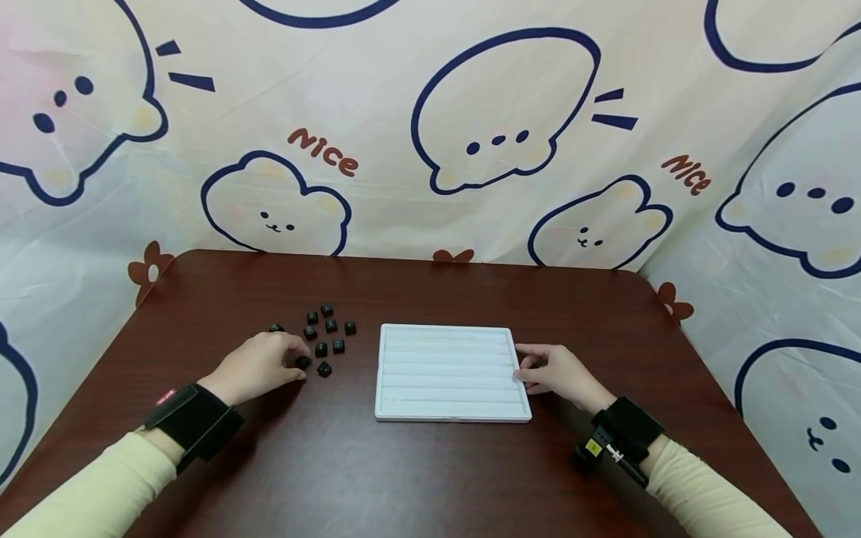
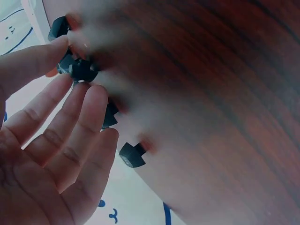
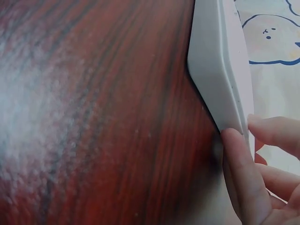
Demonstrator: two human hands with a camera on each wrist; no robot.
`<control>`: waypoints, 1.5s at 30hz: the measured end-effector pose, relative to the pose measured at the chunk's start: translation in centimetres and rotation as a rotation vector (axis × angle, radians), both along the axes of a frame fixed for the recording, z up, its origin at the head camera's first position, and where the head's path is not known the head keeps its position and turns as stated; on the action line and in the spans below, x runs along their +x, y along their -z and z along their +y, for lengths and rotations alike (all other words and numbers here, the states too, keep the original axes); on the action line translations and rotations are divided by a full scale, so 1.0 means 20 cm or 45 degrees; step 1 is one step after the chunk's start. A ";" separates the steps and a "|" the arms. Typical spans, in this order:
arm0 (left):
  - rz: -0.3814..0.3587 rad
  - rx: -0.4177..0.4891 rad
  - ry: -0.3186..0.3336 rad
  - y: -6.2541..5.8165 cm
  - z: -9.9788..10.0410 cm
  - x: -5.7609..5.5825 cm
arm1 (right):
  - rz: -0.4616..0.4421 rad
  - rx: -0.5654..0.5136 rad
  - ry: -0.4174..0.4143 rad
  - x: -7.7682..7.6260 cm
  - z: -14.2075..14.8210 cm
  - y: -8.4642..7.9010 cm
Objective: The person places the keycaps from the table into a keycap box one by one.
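Note:
My left hand [image 1: 262, 366] reaches over the left part of the table. Its thumb and index fingertip stand on either side of a black keycap [image 1: 303, 362], with a gap visible, and its other fingers [image 2: 91, 110] are extended. Several more black keycaps [image 1: 321, 349] lie loosely scattered beyond the fingertips. One keycap [image 1: 276, 327] is partly hidden behind the hand. My right hand [image 1: 561, 373] holds the right edge of a white rectangular tray [image 1: 444, 373] with horizontal ridges. In the right wrist view, fingertips meet the tray's side wall [image 3: 208, 70] and rim near a corner.
Everything lies on a dark brown wooden table [image 1: 323, 463] with rounded far corners. A cloth [image 1: 377, 112] printed with cartoon faces hangs behind and along the sides. Black straps [image 1: 198, 420] wrap both wrists.

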State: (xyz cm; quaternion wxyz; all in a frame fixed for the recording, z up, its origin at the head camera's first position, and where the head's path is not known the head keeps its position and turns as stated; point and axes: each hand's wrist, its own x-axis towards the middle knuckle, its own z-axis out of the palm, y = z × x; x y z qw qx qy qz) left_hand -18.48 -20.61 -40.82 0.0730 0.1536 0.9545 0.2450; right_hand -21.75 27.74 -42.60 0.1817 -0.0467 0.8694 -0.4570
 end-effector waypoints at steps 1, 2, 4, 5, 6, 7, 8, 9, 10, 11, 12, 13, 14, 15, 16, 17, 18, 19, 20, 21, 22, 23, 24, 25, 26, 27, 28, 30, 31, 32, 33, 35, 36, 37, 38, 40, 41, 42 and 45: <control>0.006 0.000 0.005 0.00 0.00 0.00 | 0.001 0.002 -0.002 0.00 0.00 0.00; 0.010 0.001 0.007 0.01 0.00 0.00 | 0.002 0.003 -0.002 0.00 0.00 0.00; 0.019 -0.003 0.013 0.02 0.00 0.00 | 0.002 0.000 -0.002 0.00 0.00 0.00; 0.023 -0.004 0.015 0.02 0.01 -0.01 | 0.003 -0.001 -0.004 0.00 0.00 0.00; 0.026 -0.003 0.019 0.03 0.01 -0.01 | 0.005 -0.001 -0.008 0.00 0.00 0.00; 0.028 -0.001 0.023 0.03 0.01 0.00 | 0.008 -0.001 -0.013 0.01 0.00 0.00; 0.027 0.002 0.022 0.03 0.01 0.00 | 0.006 -0.001 -0.012 0.01 0.00 0.00; 0.023 0.006 0.022 0.03 0.01 0.00 | 0.004 -0.001 -0.012 0.01 0.00 0.00; 0.018 0.015 0.021 0.03 0.01 -0.01 | 0.002 -0.002 -0.008 0.01 0.00 0.00; 0.010 0.025 0.020 0.03 0.01 -0.01 | -0.001 -0.001 -0.004 0.00 0.00 0.00; 0.000 0.033 0.018 0.03 0.01 -0.01 | -0.004 -0.001 -0.003 0.00 0.00 0.00; -0.009 0.042 0.016 0.03 0.01 -0.01 | -0.005 0.001 -0.006 0.00 0.00 0.00; -0.018 0.049 0.012 0.02 0.00 -0.01 | -0.007 0.002 -0.008 0.00 0.00 -0.01; -0.025 0.053 0.008 0.02 0.00 -0.01 | -0.010 0.001 -0.002 0.00 0.00 -0.01; -0.027 0.058 0.002 0.02 0.00 -0.01 | -0.013 0.002 0.003 0.00 0.00 -0.01; -0.026 0.061 -0.002 0.02 0.00 -0.01 | -0.016 0.003 0.001 0.00 0.00 -0.01; -0.019 0.063 -0.005 0.02 0.00 -0.01 | -0.018 0.006 -0.004 0.00 0.00 -0.01; -0.012 0.063 -0.010 0.02 0.00 -0.01 | -0.023 0.008 -0.008 0.00 0.00 -0.01; -0.006 0.061 -0.016 0.02 0.00 -0.01 | -0.030 0.008 -0.001 0.00 0.00 -0.01; -0.002 0.058 -0.026 0.01 0.00 -0.01 | -0.038 0.004 0.006 0.00 0.00 -0.01; 0.004 0.052 -0.035 0.01 0.00 -0.01 | -0.043 0.004 0.006 0.00 0.00 -0.01; 0.012 0.040 -0.043 0.01 0.01 -0.01 | -0.048 0.003 0.009 0.00 0.00 -0.01; 0.017 0.029 -0.052 0.01 0.01 -0.01 | -0.048 0.004 0.006 0.00 0.00 -0.01; 0.020 0.015 -0.061 0.01 0.01 -0.02 | -0.050 0.002 0.007 0.00 0.00 -0.01; 0.019 0.005 -0.067 0.01 0.01 -0.02 | -0.050 0.001 0.010 0.00 0.00 -0.01; 0.019 -0.005 -0.071 0.01 0.01 -0.02 | -0.050 0.002 0.010 0.00 -0.01 -0.01; 0.020 -0.014 -0.071 0.01 0.01 -0.03 | -0.048 0.005 0.007 0.00 -0.01 -0.01; 0.008 -0.015 -0.072 0.02 0.02 -0.03 | -0.049 0.006 0.005 0.00 -0.01 -0.01; 0.002 -0.013 -0.071 0.02 0.01 -0.03 | -0.051 0.004 0.006 0.00 -0.01 -0.01; -0.004 -0.009 -0.070 0.02 0.01 -0.03 | -0.052 0.003 0.006 0.01 -0.01 -0.01; -0.003 -0.008 -0.071 0.02 0.01 -0.03 | -0.053 0.000 0.006 0.01 -0.01 -0.01; 0.005 -0.007 -0.079 0.02 0.01 -0.03 | -0.052 -0.005 0.005 0.01 -0.01 -0.01; 0.010 -0.007 -0.080 0.02 0.01 -0.03 | -0.049 -0.007 -0.001 0.01 -0.01 -0.01; 0.014 -0.007 -0.081 0.02 0.01 -0.03 | -0.051 -0.011 0.000 0.01 0.00 -0.01; 0.015 -0.007 -0.084 0.02 0.00 -0.03 | -0.052 -0.013 0.001 0.01 0.00 -0.02; 0.013 -0.010 -0.088 0.01 0.00 -0.02 | -0.055 -0.016 0.002 0.01 0.00 -0.02; 0.005 -0.009 -0.088 0.01 0.00 -0.02 | -0.058 -0.017 0.002 0.01 0.00 -0.02; -0.004 -0.005 -0.088 0.01 0.00 -0.02 | -0.061 -0.019 0.002 0.01 0.00 -0.02; -0.028 0.005 -0.093 0.00 0.00 -0.02 | -0.073 -0.027 0.005 0.01 0.00 -0.02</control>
